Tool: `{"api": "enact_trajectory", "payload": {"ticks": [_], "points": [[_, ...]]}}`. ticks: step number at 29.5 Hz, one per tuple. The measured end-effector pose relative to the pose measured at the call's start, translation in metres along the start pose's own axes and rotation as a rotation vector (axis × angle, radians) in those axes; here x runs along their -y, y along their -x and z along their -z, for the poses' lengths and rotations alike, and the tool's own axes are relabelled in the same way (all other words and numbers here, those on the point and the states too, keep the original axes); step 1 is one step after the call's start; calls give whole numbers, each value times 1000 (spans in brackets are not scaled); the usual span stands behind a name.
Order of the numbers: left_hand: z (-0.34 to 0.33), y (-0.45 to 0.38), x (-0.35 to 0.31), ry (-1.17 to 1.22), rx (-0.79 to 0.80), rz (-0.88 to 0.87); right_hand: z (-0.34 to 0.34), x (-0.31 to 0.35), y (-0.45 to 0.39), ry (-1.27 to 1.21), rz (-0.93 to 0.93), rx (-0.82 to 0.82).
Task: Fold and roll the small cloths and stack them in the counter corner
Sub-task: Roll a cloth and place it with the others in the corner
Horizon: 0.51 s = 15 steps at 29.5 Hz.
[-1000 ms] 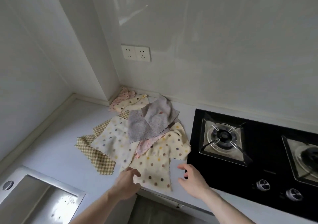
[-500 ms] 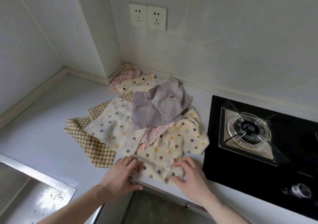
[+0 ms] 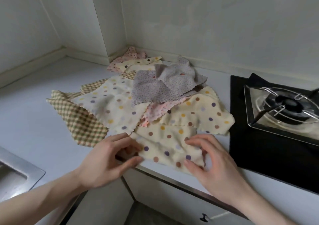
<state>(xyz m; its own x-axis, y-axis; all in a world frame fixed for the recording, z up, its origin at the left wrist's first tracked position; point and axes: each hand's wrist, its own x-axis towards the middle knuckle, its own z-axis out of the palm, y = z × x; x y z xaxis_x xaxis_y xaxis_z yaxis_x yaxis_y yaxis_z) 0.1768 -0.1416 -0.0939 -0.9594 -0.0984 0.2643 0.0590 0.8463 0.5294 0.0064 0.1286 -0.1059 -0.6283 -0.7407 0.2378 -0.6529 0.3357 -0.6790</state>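
Cloths [image 3: 151, 95], soft squares with pinked zigzag edges, lie heaped on my smooth white worktop [image 3: 34, 121]: gingham, grey speckled, pink, cream dotted. The nearest cream dotted cloth [image 3: 169, 145] sits rumpled at the front edge. My left hand [image 3: 107, 162] pinches its left corner; my right hand [image 3: 212, 162], fingers curled, grips its right side beside the black glass hob [image 3: 259, 147].

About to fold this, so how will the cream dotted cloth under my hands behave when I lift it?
Probably floppy: the cream dotted cloth already wrinkles between the left hand and right hand. Likely light, being thin. Its edge at the counter rim may droop.
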Motion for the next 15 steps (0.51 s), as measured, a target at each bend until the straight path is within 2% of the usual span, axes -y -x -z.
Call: {"api": "enact_trajectory", "payload": {"ticks": [7,11,15], "points": [[-14,6,14,-41,-136,-107,-5,0,10,58,67,18],[-18,8,19,-147,-211,-175,-5,-2,10,-152,-5,16],[-21,12,15,-196,-260,-191,-5,9,18,-311,-84,-64]]}}
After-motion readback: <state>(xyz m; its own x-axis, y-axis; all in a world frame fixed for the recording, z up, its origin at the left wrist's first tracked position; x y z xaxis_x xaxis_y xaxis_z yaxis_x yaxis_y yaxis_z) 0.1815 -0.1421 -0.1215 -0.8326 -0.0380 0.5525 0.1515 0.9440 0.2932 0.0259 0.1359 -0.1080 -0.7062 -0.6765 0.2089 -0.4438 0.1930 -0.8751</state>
